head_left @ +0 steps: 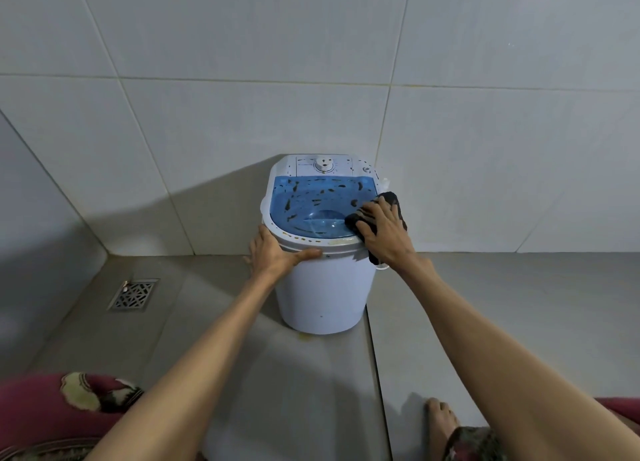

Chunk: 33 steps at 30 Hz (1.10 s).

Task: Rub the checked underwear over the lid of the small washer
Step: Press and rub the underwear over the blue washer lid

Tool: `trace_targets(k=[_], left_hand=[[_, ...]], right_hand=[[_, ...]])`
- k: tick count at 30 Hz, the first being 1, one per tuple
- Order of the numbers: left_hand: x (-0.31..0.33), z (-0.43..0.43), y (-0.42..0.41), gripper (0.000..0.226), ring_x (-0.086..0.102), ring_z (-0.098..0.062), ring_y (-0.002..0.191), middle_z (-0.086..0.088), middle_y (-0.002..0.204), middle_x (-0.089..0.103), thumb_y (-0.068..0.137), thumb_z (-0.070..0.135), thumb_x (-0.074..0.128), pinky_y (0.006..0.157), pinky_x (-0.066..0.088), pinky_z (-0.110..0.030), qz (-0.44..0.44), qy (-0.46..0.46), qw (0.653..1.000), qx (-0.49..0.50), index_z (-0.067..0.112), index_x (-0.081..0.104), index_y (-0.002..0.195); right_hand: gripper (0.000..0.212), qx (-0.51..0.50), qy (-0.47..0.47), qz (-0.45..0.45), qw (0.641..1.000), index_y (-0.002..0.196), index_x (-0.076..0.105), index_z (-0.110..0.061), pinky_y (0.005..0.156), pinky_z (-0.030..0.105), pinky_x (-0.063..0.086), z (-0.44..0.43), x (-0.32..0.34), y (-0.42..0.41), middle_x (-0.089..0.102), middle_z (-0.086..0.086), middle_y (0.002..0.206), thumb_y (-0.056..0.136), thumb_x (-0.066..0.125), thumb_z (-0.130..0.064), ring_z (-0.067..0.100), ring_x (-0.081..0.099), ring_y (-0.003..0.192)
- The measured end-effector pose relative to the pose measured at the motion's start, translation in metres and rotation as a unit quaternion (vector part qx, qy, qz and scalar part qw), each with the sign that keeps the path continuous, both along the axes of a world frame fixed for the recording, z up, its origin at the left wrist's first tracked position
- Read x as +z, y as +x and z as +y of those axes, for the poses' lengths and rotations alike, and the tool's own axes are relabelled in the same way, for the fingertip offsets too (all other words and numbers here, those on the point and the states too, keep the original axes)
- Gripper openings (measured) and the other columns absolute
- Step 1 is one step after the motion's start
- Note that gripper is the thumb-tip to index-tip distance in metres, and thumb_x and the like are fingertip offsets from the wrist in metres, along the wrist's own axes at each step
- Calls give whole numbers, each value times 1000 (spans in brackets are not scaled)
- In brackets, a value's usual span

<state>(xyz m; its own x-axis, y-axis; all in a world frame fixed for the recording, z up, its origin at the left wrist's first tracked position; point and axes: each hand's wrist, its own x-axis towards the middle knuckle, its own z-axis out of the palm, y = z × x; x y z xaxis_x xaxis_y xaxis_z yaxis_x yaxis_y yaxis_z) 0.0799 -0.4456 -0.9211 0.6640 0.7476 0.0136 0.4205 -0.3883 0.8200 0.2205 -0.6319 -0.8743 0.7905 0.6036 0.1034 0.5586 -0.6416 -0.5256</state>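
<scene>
The small white washer (323, 294) stands on the floor against the tiled wall. Its see-through blue lid (311, 200) is spotted with dark smears. My right hand (384, 232) presses the dark checked underwear (391, 199) flat on the lid's right edge, with the cloth bunched under the palm and hanging over the rim. My left hand (277, 252) grips the washer's rim at the front left, thumb along the front. A round dial (325, 165) sits on the white panel behind the lid.
A metal floor drain (133, 294) lies to the left of the washer. Tiled walls close in behind and on the left. My knees in red patterned cloth (52, 412) and a bare foot (441, 422) are at the bottom.
</scene>
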Motion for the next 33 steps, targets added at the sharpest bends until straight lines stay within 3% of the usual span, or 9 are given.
trace_targets(k=[2,6,12,22,33], left_hand=[[0,-1,0,144,39,-28,137,3,144,46,21,88,76,110,33,-60,5,4,1000,8,29,30,145],[-1,-2,2,146,42,-28,135,4,142,49,18,93,70,107,39,-58,25,20,999,21,27,33,143],[-1,-1,2,146,42,-27,135,4,140,50,17,95,67,106,40,-58,35,23,999,24,27,33,141],[5,-4,-5,142,39,-27,136,2,143,47,24,87,74,109,36,-55,6,3,1000,3,25,31,144],[7,-11,-17,135,36,-29,138,1,146,46,33,86,72,110,36,-52,-7,9,1000,9,26,30,145]], right_hand=[[57,-17,-36,16,999,156,18,-26,122,47,5,2,-8,-8,3,5,165,104,31,-42,34,-4,151],[62,-8,-80,-82,993,156,20,-23,123,48,1,3,-25,-41,0,4,165,101,14,-50,34,-7,151],[53,-5,-61,-73,995,157,15,-26,122,38,1,3,-20,-56,-2,4,165,106,23,-38,29,-9,152],[55,-43,-121,-2,992,157,13,-32,122,47,-1,24,3,-15,-10,12,164,104,21,-46,35,-11,150],[51,108,-154,-85,978,153,20,-44,122,44,-1,13,4,-39,2,2,165,103,30,-49,30,-7,152]])
